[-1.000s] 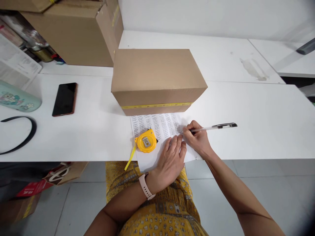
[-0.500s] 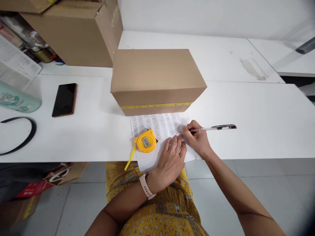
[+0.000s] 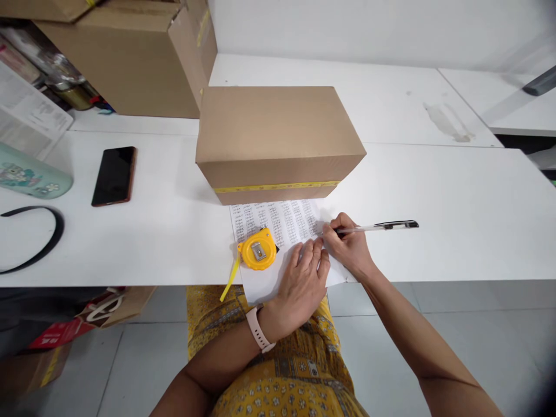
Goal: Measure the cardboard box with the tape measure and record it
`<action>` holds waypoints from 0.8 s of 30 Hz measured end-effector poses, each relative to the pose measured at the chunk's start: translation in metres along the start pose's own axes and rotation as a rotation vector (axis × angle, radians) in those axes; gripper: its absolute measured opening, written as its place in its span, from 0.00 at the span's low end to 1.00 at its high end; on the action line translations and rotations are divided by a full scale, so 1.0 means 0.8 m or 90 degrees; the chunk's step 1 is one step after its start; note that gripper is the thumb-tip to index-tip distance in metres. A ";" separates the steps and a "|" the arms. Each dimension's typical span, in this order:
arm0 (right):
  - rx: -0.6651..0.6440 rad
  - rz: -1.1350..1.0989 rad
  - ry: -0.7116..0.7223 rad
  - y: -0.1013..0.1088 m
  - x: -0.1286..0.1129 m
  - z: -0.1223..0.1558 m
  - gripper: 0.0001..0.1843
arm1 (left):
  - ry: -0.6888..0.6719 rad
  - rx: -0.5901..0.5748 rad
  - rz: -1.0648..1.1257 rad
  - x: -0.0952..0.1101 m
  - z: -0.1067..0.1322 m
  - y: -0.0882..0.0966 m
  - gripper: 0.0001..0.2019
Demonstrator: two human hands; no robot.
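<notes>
My right hand (image 3: 347, 244) grips a clear pen with a black cap (image 3: 382, 226), its tip down at the right side of a paper sheet (image 3: 264, 284). Columns of small handwriting cover the sheet's upper part. Flat on the lower part of the paper lies my left hand (image 3: 304, 275), fingers stretched out, close beside the right one. A yellow tape measure (image 3: 258, 249) with a yellow strap rests on the paper, left of my left hand. The sheet's far edge meets or runs under a closed cardboard box (image 3: 278, 124) with yellow tape along its front; which one is hidden.
A phone (image 3: 114, 175), a black curved band (image 3: 56, 237) and a pale green bottle (image 3: 35, 174) lie on the left of the white table (image 3: 443, 214). Larger cardboard boxes (image 3: 125, 63) stand at the back left. Bags (image 3: 99, 310) sit below the table's front edge.
</notes>
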State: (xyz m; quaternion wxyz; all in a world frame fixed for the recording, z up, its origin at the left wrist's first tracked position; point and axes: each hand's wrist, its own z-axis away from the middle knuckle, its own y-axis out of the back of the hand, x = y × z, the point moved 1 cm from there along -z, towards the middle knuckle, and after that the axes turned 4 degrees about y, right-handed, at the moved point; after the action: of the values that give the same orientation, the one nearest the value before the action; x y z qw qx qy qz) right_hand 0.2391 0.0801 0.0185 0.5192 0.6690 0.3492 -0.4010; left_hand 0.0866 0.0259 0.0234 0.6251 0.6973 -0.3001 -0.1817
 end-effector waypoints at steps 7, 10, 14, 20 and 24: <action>0.006 -0.005 0.004 0.000 -0.001 0.000 0.13 | -0.002 0.005 0.002 0.000 0.000 0.001 0.25; 0.006 -0.017 -0.002 0.000 -0.002 0.000 0.13 | -0.002 0.009 -0.001 0.000 0.000 0.001 0.24; 0.010 -0.020 -0.002 -0.001 -0.001 0.000 0.14 | 0.002 0.004 0.002 0.000 0.000 0.001 0.23; 0.154 0.032 0.044 0.012 0.011 -0.005 0.13 | -0.008 -0.003 0.023 -0.003 -0.001 -0.002 0.24; 0.190 0.178 0.074 0.038 0.031 -0.012 0.06 | -0.011 0.020 0.114 -0.006 0.013 0.009 0.27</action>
State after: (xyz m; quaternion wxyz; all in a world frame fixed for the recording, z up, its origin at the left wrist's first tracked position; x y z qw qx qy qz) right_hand 0.2780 0.0843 0.0102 0.4441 0.8024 0.2188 -0.3331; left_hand 0.0746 0.0208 0.0282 0.6249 0.6759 -0.3698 -0.1262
